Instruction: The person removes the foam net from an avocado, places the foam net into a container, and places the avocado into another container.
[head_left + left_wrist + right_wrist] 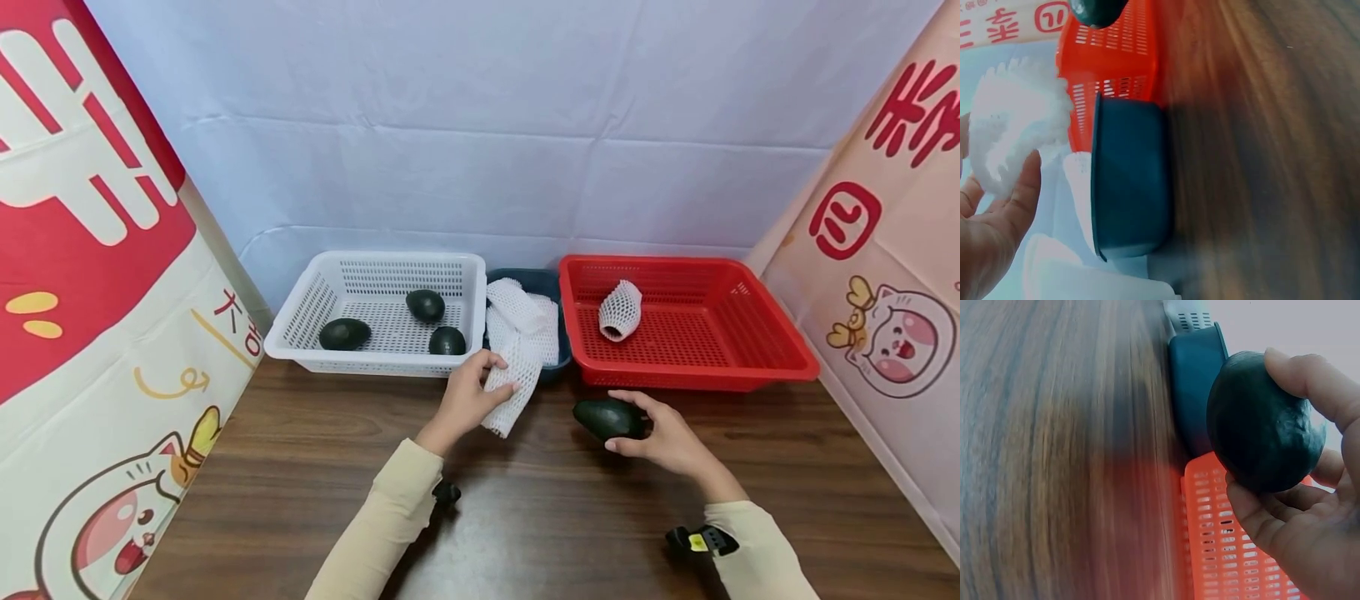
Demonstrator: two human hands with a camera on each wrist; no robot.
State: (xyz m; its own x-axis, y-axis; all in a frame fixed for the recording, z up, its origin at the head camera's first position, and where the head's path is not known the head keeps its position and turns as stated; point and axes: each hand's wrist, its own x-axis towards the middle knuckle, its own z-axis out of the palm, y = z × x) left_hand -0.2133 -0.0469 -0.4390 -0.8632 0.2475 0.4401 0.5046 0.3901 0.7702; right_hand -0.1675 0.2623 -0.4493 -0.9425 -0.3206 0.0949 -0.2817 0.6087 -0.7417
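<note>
My left hand pinches a white foam net sleeve near its lower end, in front of the dark blue bin. In the left wrist view the sleeve bulges between thumb and fingers. To the right, my right hand grips a dark green avocado by one end, its other end pointing left toward the sleeve. The right wrist view shows thumb and fingers wrapped around the avocado. More white net sleeves lie in the blue bin behind the held one.
A white basket at the left holds several items: avocados lying loose. The red basket at the right contains one avocado-sized net sleeve. All stand along the back of the wooden table, before a pale cloth backdrop.
</note>
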